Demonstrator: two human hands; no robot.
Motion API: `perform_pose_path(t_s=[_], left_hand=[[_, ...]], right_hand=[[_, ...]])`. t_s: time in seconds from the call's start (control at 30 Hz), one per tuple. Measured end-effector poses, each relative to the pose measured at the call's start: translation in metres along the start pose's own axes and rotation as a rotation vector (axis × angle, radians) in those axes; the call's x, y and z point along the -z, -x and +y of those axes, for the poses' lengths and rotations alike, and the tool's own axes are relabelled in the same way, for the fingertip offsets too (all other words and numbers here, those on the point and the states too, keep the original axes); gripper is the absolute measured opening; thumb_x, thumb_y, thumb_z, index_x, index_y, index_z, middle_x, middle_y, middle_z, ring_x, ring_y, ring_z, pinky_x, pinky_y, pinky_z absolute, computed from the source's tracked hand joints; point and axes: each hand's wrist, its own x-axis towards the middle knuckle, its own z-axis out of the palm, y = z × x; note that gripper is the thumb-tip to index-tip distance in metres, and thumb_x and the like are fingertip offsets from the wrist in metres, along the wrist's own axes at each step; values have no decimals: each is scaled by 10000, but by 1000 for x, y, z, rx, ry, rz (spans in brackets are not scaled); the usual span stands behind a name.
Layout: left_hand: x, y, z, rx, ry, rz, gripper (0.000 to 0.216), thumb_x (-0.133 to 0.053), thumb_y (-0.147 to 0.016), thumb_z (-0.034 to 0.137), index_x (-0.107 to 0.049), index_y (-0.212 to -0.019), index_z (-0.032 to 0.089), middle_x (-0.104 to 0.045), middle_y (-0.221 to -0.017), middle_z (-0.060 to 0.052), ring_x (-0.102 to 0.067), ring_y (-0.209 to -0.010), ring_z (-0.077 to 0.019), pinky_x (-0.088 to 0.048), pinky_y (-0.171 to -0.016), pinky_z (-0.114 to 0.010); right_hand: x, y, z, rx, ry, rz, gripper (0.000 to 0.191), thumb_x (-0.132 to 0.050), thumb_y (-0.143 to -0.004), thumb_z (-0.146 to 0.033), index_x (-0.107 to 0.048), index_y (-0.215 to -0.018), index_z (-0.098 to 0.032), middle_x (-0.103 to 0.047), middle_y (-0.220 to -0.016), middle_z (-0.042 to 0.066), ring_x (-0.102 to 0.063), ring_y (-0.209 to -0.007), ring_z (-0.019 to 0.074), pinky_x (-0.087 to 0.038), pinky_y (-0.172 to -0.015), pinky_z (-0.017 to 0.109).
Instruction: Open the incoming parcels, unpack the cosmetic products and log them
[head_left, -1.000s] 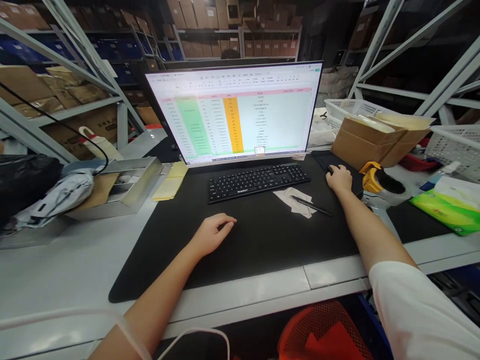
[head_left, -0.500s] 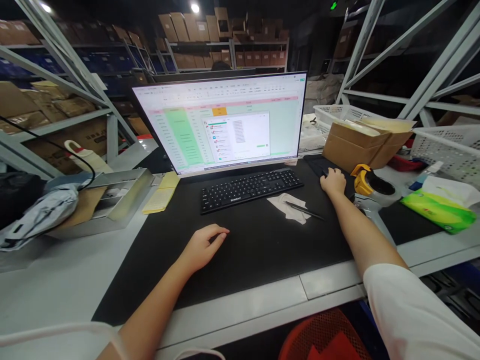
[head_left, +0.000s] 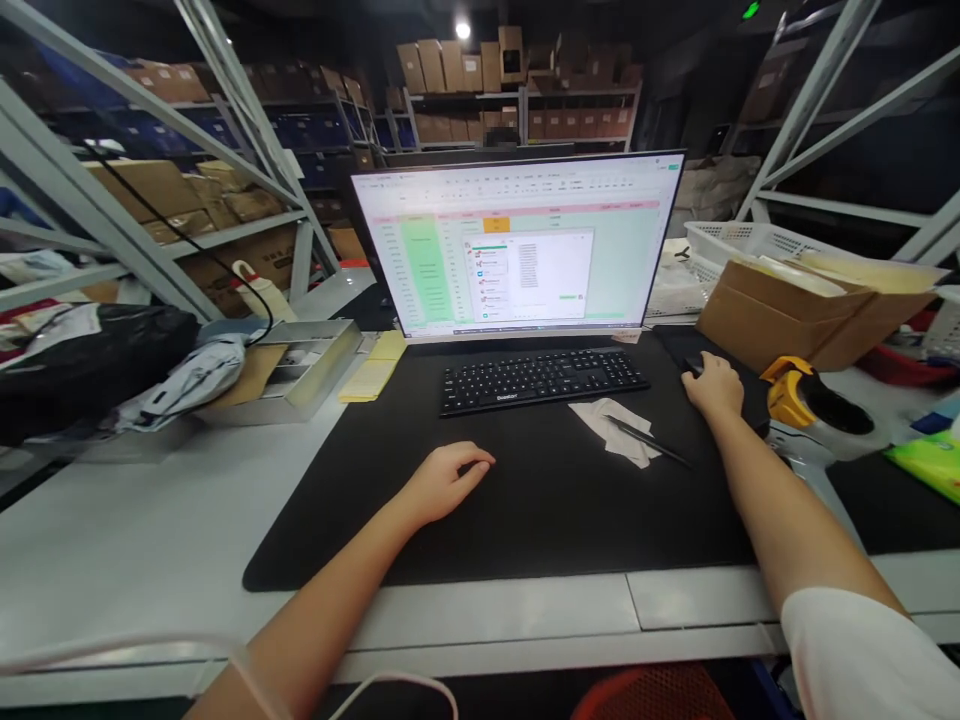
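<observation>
Head view: the right hand (head_left: 718,388) grips what seems a black mouse (head_left: 695,365) (mostly hidden by the fingers) to the right of the keyboard (head_left: 544,382); the left hand (head_left: 448,481) lies loosely open on the black desk mat (head_left: 540,520).

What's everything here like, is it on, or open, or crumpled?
Monitor: on, small window over a spreadsheet
Keyboard: flat, untouched
Left hand: loosely curled on the mat, empty
Right hand: on the mouse
Mouse: partly covered
Tissue: rumpled
Pen: lying across the tissue
Cardboard box: open, things inside
Grey tray: open, things inside
</observation>
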Motion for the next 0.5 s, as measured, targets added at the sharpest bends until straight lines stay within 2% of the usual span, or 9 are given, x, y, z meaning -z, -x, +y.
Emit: perform_pose_path(t_s=[0.3, 0.5], left_hand=[[-1, 0, 1, 28, 42, -35, 272, -554, -1005, 327, -796, -1042, 208, -772, -1028, -63, -718, -952, -198, -528, -863, -312], [-1, 0, 1, 38, 44, -17, 256, -567, -995, 311, -792, -1049, 203, -773, -1030, -64, -719, -952, -201, -527, -881, -317]], right_hand=[[-4, -3, 4, 11, 7, -20, 574, -567, -948, -392, -585, -1417, -63, -584, -1396, 247, -614, -1210, 397, -518, -985, 477], [-2, -3, 5, 17, 40, -50, 607, -506, -981, -424, -588, -1485, -96, -532, -1476, 248, -606, -1242, 432, -527, -997, 523]])
